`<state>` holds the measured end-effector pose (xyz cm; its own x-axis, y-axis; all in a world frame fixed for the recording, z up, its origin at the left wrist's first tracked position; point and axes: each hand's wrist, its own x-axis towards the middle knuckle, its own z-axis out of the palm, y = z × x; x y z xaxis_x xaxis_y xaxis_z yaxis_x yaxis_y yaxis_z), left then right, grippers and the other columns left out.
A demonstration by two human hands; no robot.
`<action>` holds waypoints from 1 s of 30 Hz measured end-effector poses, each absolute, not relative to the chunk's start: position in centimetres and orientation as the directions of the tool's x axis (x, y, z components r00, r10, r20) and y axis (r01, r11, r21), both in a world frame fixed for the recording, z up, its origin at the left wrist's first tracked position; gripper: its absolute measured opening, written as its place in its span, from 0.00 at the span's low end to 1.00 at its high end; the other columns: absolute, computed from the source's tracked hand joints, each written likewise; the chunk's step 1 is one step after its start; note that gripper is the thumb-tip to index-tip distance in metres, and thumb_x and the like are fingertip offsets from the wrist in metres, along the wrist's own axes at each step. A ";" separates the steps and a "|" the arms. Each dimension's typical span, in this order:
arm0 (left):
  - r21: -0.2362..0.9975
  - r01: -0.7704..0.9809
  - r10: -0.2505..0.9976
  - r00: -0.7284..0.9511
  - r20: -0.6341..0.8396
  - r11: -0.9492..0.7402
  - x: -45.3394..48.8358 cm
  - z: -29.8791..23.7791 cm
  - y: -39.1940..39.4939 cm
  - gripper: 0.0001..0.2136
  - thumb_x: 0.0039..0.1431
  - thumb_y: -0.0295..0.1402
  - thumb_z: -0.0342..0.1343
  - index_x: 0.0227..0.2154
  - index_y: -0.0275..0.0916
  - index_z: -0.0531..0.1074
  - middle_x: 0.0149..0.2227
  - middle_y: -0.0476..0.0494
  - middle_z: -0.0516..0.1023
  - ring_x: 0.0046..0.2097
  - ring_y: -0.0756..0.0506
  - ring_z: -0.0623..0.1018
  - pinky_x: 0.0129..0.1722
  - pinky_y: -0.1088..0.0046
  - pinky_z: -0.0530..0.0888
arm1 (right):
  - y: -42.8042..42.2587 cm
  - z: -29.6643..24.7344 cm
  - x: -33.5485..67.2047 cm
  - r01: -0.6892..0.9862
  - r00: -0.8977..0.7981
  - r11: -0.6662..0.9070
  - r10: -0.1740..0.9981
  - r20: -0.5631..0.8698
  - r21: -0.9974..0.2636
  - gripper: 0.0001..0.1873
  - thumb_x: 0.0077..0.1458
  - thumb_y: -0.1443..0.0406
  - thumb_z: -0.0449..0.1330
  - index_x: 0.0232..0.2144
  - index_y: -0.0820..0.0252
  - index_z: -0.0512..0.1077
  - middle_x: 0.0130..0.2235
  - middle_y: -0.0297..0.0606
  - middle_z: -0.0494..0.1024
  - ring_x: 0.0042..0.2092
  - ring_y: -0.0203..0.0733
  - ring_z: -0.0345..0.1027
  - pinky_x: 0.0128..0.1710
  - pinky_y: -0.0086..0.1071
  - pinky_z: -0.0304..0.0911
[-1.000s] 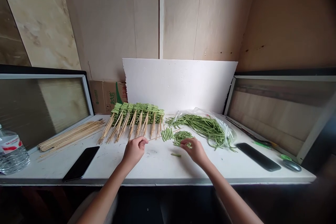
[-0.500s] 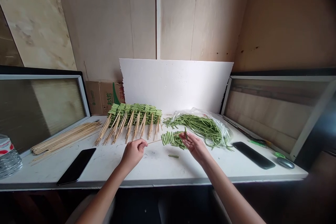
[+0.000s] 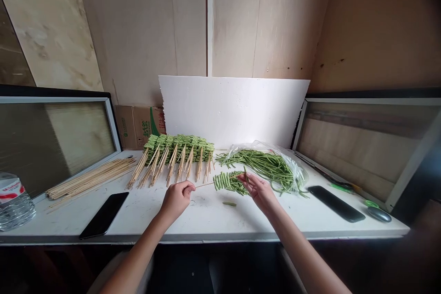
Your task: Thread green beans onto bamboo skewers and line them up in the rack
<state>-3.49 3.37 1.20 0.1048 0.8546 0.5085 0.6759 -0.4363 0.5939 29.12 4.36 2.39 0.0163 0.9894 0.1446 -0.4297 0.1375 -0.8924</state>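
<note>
My left hand (image 3: 176, 199) pinches the near end of a thin bamboo skewer (image 3: 204, 185) that carries a row of short green bean pieces (image 3: 223, 180). My right hand (image 3: 259, 190) is at the skewer's far tip, fingers pinched on one green bean piece (image 3: 245, 175) held upright against the tip. A small heap of cut bean pieces (image 3: 237, 188) lies under that hand. One loose piece (image 3: 229, 203) rests on the white table (image 3: 193, 220) in front.
Finished bean skewers (image 3: 179, 151) are stacked at the back. Bare skewers (image 3: 91, 178) lie at left, long green beans on a plastic bag (image 3: 272, 165) at right. A black phone (image 3: 104, 214), water bottle (image 3: 14, 200), second dark phone (image 3: 336, 204) and mouse (image 3: 379, 214) also sit here.
My right hand rose from the heap of cut pieces with one bean piece and brought it to the skewer's tip. My left hand stayed put.
</note>
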 end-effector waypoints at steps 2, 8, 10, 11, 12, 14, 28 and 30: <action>0.588 0.679 0.851 0.107 0.515 -0.441 -3.5 1.2 3.4 0.11 0.63 0.29 0.52 0.32 0.39 0.81 0.30 0.45 0.83 0.32 0.44 0.79 0.33 0.72 0.68 | 4.3 2.4 29.1 -0.404 0.030 0.152 0.988 0.153 -0.902 0.17 0.48 0.52 0.75 0.36 0.57 0.84 0.43 0.43 0.86 0.53 0.51 0.78 0.52 0.35 0.74; 0.566 0.699 0.847 0.107 0.521 -0.437 -3.5 1.3 3.3 0.11 0.63 0.28 0.52 0.32 0.40 0.81 0.32 0.45 0.85 0.33 0.44 0.79 0.35 0.71 0.69 | 4.3 2.4 28.8 -0.357 0.117 0.198 0.979 0.167 -0.913 0.19 0.46 0.51 0.76 0.36 0.57 0.85 0.41 0.44 0.87 0.52 0.54 0.79 0.52 0.40 0.73; 0.556 0.705 0.843 0.111 0.526 -0.440 -3.5 1.4 3.2 0.11 0.63 0.28 0.52 0.32 0.40 0.81 0.32 0.46 0.85 0.33 0.44 0.79 0.35 0.70 0.70 | 4.2 2.5 28.6 -0.338 0.143 0.210 0.975 0.171 -0.917 0.19 0.44 0.51 0.76 0.35 0.57 0.85 0.40 0.45 0.87 0.51 0.55 0.79 0.50 0.41 0.73; 0.550 0.708 0.841 0.114 0.529 -0.442 -3.5 1.4 3.2 0.11 0.64 0.28 0.52 0.32 0.40 0.81 0.32 0.46 0.85 0.34 0.44 0.80 0.36 0.70 0.70 | 4.1 2.6 28.5 -0.328 0.152 0.216 0.973 0.174 -0.920 0.20 0.44 0.51 0.77 0.35 0.57 0.85 0.40 0.45 0.87 0.51 0.56 0.79 0.50 0.41 0.73; 0.547 0.710 0.839 0.116 0.531 -0.445 -3.5 1.4 3.2 0.11 0.64 0.28 0.52 0.32 0.41 0.81 0.32 0.46 0.85 0.34 0.44 0.80 0.36 0.70 0.70 | 4.0 2.7 28.4 -0.318 0.157 0.220 0.971 0.178 -0.922 0.20 0.43 0.51 0.77 0.34 0.57 0.85 0.40 0.45 0.87 0.51 0.56 0.79 0.50 0.42 0.73; 0.544 0.710 0.837 0.117 0.535 -0.447 -3.5 1.4 3.2 0.11 0.64 0.28 0.52 0.32 0.41 0.81 0.32 0.46 0.85 0.34 0.43 0.80 0.37 0.70 0.70 | 3.8 2.8 28.2 -0.303 0.162 0.226 0.970 0.184 -0.926 0.20 0.43 0.51 0.77 0.34 0.57 0.85 0.40 0.46 0.87 0.50 0.57 0.79 0.50 0.43 0.73; 0.576 0.657 0.826 0.132 0.548 -0.486 -2.8 1.1 3.1 0.11 0.63 0.27 0.52 0.31 0.39 0.80 0.31 0.44 0.84 0.32 0.45 0.79 0.35 0.71 0.71 | 3.4 1.9 26.4 -0.362 0.132 0.212 0.976 0.175 -0.908 0.19 0.44 0.52 0.77 0.33 0.58 0.85 0.43 0.44 0.86 0.52 0.55 0.78 0.55 0.45 0.73; 0.580 0.642 0.822 0.143 0.552 -0.502 -2.3 1.1 2.8 0.11 0.64 0.27 0.52 0.31 0.39 0.80 0.28 0.45 0.83 0.30 0.46 0.78 0.33 0.73 0.70 | 3.2 1.6 25.8 -0.362 0.130 0.201 0.978 0.164 -0.910 0.18 0.43 0.53 0.77 0.32 0.58 0.84 0.42 0.43 0.85 0.50 0.53 0.78 0.54 0.45 0.74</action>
<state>-2.29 2.81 1.10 0.1435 0.8215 0.5518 0.6422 -0.5015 0.5797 25.76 3.19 1.58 0.1300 0.9779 0.1638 -0.3620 0.2006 -0.9103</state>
